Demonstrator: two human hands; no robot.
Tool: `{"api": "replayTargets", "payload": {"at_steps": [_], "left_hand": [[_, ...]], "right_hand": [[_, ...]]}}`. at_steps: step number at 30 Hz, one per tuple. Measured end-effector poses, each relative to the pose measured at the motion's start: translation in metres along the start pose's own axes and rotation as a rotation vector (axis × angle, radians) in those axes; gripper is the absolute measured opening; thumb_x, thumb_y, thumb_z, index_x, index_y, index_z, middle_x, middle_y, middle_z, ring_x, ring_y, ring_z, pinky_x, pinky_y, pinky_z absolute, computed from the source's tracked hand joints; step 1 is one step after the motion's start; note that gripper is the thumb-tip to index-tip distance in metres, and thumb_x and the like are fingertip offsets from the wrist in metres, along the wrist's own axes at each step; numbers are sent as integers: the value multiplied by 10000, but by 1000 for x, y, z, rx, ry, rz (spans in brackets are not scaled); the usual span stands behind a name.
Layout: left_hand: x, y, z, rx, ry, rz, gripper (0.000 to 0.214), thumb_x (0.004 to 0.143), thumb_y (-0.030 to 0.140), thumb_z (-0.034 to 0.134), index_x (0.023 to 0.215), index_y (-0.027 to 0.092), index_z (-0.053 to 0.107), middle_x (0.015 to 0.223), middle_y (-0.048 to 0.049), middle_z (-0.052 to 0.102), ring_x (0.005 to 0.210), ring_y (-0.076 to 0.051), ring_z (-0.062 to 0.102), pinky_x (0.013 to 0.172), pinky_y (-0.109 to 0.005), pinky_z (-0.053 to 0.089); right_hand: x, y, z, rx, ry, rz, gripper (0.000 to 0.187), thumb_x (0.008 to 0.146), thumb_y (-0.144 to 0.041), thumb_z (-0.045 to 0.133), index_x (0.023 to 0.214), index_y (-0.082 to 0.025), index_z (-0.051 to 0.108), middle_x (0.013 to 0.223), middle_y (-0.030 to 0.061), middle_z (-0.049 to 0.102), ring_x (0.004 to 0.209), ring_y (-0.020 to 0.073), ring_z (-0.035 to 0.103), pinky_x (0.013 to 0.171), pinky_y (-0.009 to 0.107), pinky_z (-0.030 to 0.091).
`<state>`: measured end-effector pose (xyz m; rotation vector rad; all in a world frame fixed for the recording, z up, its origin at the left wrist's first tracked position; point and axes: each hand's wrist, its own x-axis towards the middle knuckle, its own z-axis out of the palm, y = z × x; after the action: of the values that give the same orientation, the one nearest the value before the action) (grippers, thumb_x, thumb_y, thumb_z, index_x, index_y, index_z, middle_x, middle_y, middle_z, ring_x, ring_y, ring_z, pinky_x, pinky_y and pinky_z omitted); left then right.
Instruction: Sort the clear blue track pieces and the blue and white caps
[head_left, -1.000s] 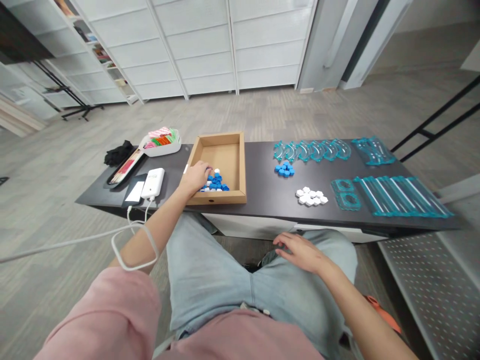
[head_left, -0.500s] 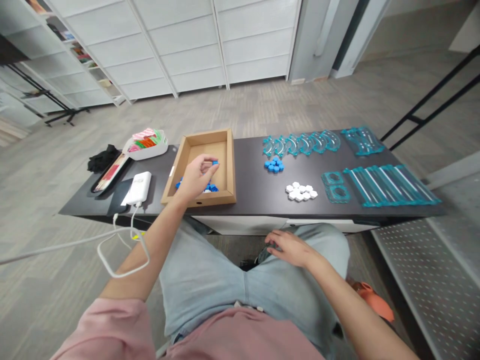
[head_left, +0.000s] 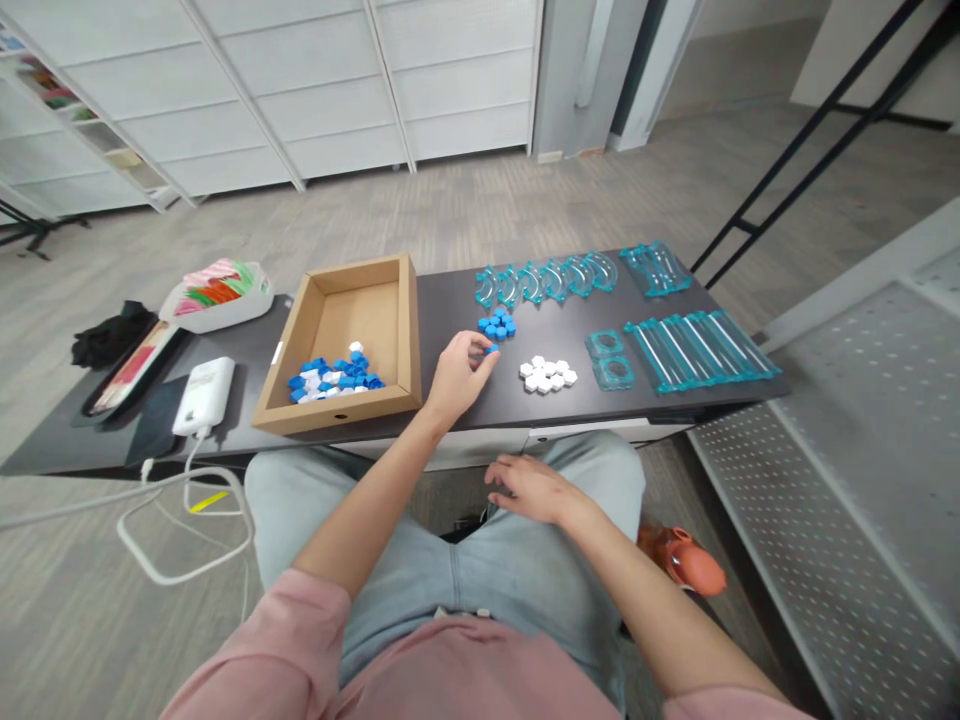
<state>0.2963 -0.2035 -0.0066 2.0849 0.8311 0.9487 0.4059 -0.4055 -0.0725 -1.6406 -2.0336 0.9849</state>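
My left hand (head_left: 459, 377) pinches a small blue hexagonal piece (head_left: 491, 349) between thumb and fingertips, just in front of a cluster of blue hexagonal pieces (head_left: 496, 325) on the dark table. To the right of that hand lies a group of white hexagonal pieces (head_left: 548, 375). On the left stands an open cardboard box (head_left: 411, 330); mixed blue and white pieces (head_left: 335, 378) are heaped in its near part. My right hand (head_left: 529, 487) rests on my thigh below the table edge, fingers loosely spread and holding nothing.
Clear teal curved pieces (head_left: 555, 280), straight tubes (head_left: 701, 350) and square plates (head_left: 610, 360) lie on the table's right side. At the left are a white basket (head_left: 259, 293), a black tray (head_left: 135, 375) and a white power bank (head_left: 205, 393) with cables.
My left hand has moved right, out of the cardboard box to the blue cluster, carrying a blue piece. The camera view has turned rightward. My right hand stays on my thigh.
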Motion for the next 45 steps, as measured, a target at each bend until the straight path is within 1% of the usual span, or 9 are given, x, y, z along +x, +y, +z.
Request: {"api": "replayTargets", "payload": {"at_steps": [6,11,15,19,23,28,35,39,45], "left_hand": [[14,-27,6,209,68,-71,146,987,155,786,1024,244,676,1068,-75,746,989,-248,723,993,-447,608],[28,-40,10,159,99,-125,173,985,113,771,1076,219,670,1239,-97,663,920,-187,729,1004,-411,614],[39,-43,15,125,118,-111,232,953,49,762,1077,211,652,1233,-91,652,934,-179,738,1006,-397,620],[37,-41,16,136,132,-110,293,932,40,760,1129,215,632,1241,-83,665,990,-191,753,1023,-397,633],[33,-34,17,241,107,-146,518,909,116,813,1376,212,610,1460,-142,617,1069,-220,766,1089,-430,648],[38,-14,23,492,-15,-155,747,947,403,884,1591,226,548,1580,-194,565,1476,-391,644,1240,-527,593],[46,5,25,578,-97,-181,590,1050,488,759,1574,264,607,1573,-155,586,1409,-359,676,1155,-481,624],[44,7,24,639,-77,-102,652,1028,539,787,1595,254,639,1588,-173,565,1413,-383,623,1183,-502,575],[53,-1,27,695,-169,22,635,1116,517,621,1683,232,612,1731,-175,538,1534,-427,471,1258,-579,455]], "right_hand": [[0,2,4,18,39,-34,170,941,-295,801,1080,-381,847,1137,41,853,914,303,805,924,488,656],[-1,5,5,46,58,-28,185,933,-274,815,1085,-372,853,1121,40,853,870,291,785,905,472,636],[0,6,6,42,36,-13,197,947,-279,820,1122,-356,866,1163,58,862,869,290,782,893,453,623],[5,8,5,-31,-85,26,246,972,-308,825,1215,-326,859,1269,96,861,945,302,806,938,452,625],[7,8,3,-63,-125,41,278,1003,-332,805,1274,-292,852,1302,125,851,985,326,827,953,466,627],[7,8,5,-50,-125,31,280,989,-318,820,1267,-314,855,1284,98,861,1033,335,839,961,460,628],[9,9,9,-62,-141,37,283,987,-289,821,1267,-311,856,1260,113,860,1074,334,837,996,454,625],[8,11,10,-26,-112,34,283,970,-276,830,1245,-329,868,1226,98,861,1055,329,832,982,457,623],[8,12,8,-29,-133,62,299,978,-300,835,1269,-353,871,1275,91,863,1094,337,830,1013,465,620]]}}
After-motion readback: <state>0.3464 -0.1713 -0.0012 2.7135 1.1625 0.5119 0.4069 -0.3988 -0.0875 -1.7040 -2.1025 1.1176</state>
